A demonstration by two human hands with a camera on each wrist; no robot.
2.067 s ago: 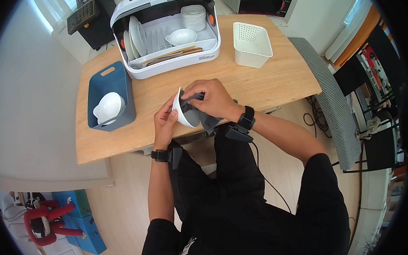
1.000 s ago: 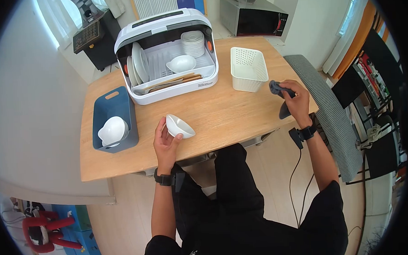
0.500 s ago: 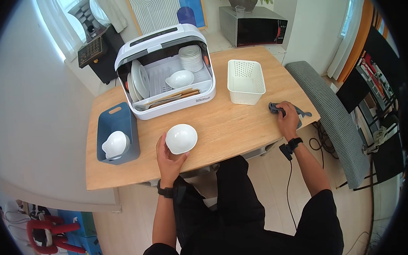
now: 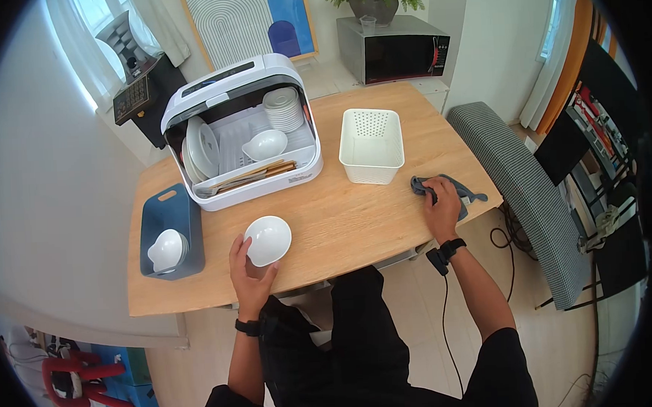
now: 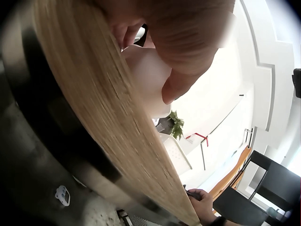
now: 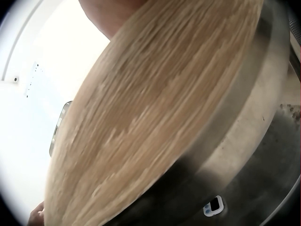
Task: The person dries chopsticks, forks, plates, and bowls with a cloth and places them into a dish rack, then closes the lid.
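In the head view, a white bowl (image 4: 269,240) sits upright near the table's front edge. My left hand (image 4: 251,278) holds it from the near left side, thumb at the front and fingers behind. The left wrist view shows that thumb against the side of the bowl (image 5: 149,80). Far to the right, my right hand (image 4: 443,211) grips a dark grey cloth (image 4: 456,187) that lies spread on the tabletop by the right corner. Only a small part of the right hand (image 6: 110,14) shows in the right wrist view.
A blue bin (image 4: 197,247) with several stacked white bowls (image 4: 169,248) stands on the left. Behind is an open-lidded dish rack (image 4: 260,188) with plates, small dishes, a bowl, chopsticks and cutlery. A white perforated basket (image 4: 372,174) stands at the back right of the table (image 4: 342,232).
The right hand has taken the cloth out of the bowl, moved right and laid it on the table. My left hand has turned the bowl upright and lowered it onto the table.
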